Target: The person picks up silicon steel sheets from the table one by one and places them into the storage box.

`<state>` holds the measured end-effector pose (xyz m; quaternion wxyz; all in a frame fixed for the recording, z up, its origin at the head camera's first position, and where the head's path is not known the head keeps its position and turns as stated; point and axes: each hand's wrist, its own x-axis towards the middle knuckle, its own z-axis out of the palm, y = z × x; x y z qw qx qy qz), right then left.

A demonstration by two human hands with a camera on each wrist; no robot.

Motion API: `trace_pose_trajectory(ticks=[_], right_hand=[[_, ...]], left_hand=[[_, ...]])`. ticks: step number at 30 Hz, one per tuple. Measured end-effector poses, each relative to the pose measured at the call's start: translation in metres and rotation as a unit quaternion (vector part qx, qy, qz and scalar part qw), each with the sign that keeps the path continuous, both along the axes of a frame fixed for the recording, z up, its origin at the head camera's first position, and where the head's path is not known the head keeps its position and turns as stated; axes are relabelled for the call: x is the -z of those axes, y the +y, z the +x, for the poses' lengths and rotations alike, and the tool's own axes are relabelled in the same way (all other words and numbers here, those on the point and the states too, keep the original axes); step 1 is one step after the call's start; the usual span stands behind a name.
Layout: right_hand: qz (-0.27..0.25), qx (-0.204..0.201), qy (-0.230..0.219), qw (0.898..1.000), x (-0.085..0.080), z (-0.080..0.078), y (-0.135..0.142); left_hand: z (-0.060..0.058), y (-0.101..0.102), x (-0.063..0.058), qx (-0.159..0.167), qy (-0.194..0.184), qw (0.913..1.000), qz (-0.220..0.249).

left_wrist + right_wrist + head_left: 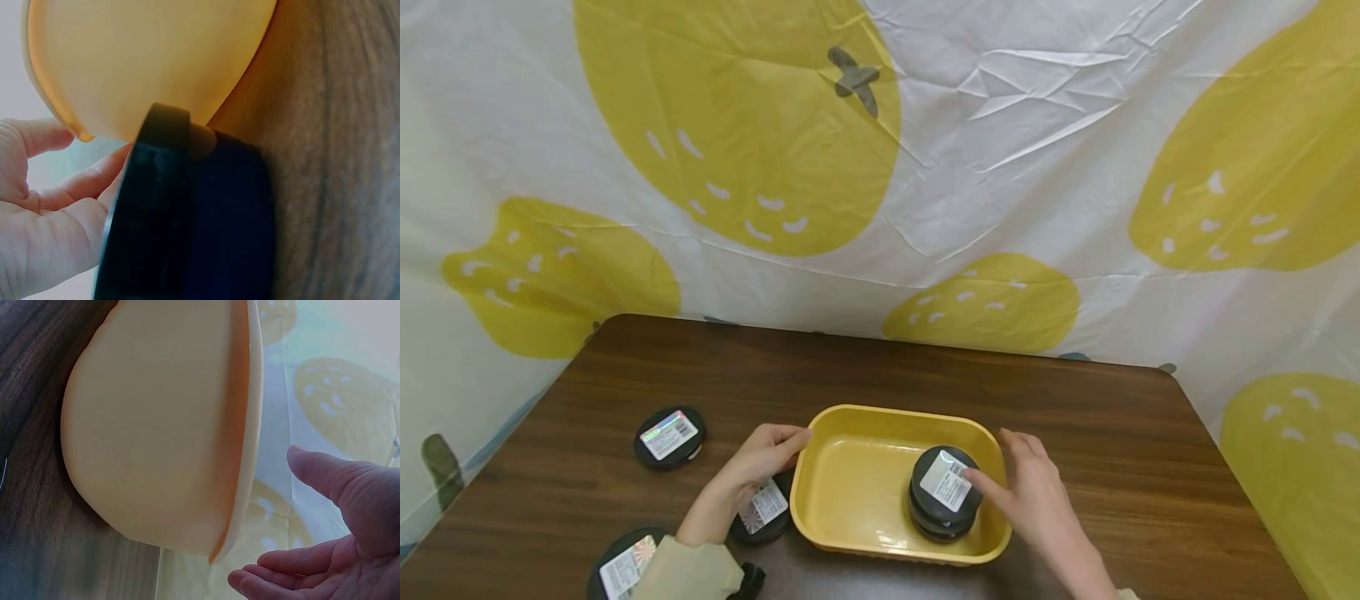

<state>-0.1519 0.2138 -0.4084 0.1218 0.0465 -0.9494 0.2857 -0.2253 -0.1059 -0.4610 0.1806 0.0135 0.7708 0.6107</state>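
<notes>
A yellow rectangular basin (pixel 850 500) sits on the table. At its left end my left hand (pixel 763 454) pinches the rim between thumb and fingers; the left wrist view shows the thumb (pixel 50 134) against the lip. Over the right end is my right hand (pixel 1037 492), thumb extended across the rim, fingers outside and apart from the wall in the right wrist view. Inside the basin, at the right, round flat black containers (pixel 943 492) are stacked, the top one bearing a white label. Beneath my left wrist lies another black container (pixel 762 510), partly hidden.
Two more labelled black containers lie on the brown wooden table (pixel 1112 442): one farther back at the left (pixel 670 437), another by the left sleeve (pixel 625 567), partly covered. A white cloth with yellow fruit prints (pixel 1000 208) hangs behind the table.
</notes>
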Motion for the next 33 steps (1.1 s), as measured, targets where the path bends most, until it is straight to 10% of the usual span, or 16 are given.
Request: trace_pose_trajectory(ticks=[33], right_hand=[[-0.013,0.013,0.024,1.0,0.015,-0.013,0.01]], left_hand=[[0.0,0.0,0.002,-0.025,-0.007,0.9994,0.024]])
